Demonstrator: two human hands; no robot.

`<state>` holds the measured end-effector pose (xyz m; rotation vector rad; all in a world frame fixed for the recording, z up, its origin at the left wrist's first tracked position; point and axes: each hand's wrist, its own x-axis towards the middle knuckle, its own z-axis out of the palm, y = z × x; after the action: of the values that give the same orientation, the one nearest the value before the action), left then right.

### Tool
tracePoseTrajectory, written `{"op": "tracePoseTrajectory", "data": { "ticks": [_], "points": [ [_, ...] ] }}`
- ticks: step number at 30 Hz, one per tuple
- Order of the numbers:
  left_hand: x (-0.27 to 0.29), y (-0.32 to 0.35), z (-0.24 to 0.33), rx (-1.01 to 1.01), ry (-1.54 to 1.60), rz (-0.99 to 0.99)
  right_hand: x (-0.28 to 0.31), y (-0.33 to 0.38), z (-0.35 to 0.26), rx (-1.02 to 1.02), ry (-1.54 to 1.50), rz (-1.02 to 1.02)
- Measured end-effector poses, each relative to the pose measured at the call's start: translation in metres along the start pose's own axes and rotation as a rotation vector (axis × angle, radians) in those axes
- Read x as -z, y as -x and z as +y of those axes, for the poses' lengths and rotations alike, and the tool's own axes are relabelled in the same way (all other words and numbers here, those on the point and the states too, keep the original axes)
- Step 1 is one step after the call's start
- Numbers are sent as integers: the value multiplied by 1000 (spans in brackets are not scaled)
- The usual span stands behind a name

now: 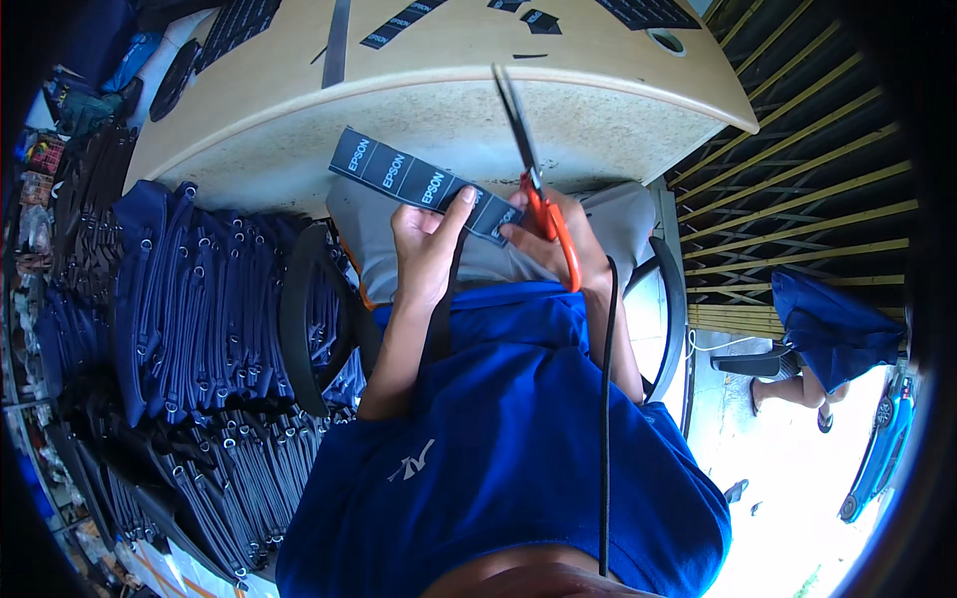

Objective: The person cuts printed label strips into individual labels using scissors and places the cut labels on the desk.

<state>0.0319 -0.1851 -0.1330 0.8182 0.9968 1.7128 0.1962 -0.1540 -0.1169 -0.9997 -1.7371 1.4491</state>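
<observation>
A dark strip of printed labels [384, 171] slants across in front of my lap, below the table's edge. My left hand [424, 244] is closed on its lower edge, the thumb lying on top near the middle. In my right hand [573, 234] is a pair of scissors [517, 125] with orange handles, blades pointing up toward the table and nearly together. The thumb of that same hand presses on the right end of the strip. The blades stand to the right of the strip, apart from it. Some right-hand fingers are hidden behind the handles.
On the pale wooden table [429, 58] lie more dark label strips [402, 24], small cut pieces [541, 22] and a tape roll [666, 41]. Piles of blue fabric bags [189, 289] and black ones [234, 488] crowd my left. A folding gate [797, 179] and another person [832, 324] are right.
</observation>
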Motion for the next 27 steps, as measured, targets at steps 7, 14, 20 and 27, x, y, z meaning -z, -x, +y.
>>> {"op": "tracePoseTrajectory", "data": {
  "ticks": [7, 14, 20, 27],
  "points": [
    [-2, -9, -13, 86, 102, -36, 3, -25, 2, 84, -81, 251],
    [-18, -25, -16, 58, 42, -60, 11, -32, -6, 75, -15, 337],
    [-13, -46, -18, 129, 188, -10, 20, -36, -5, 53, 72, 274],
    [0, -48, -11, 190, 17, -177, 35, -46, -4, 45, 120, 164]
  ]
}}
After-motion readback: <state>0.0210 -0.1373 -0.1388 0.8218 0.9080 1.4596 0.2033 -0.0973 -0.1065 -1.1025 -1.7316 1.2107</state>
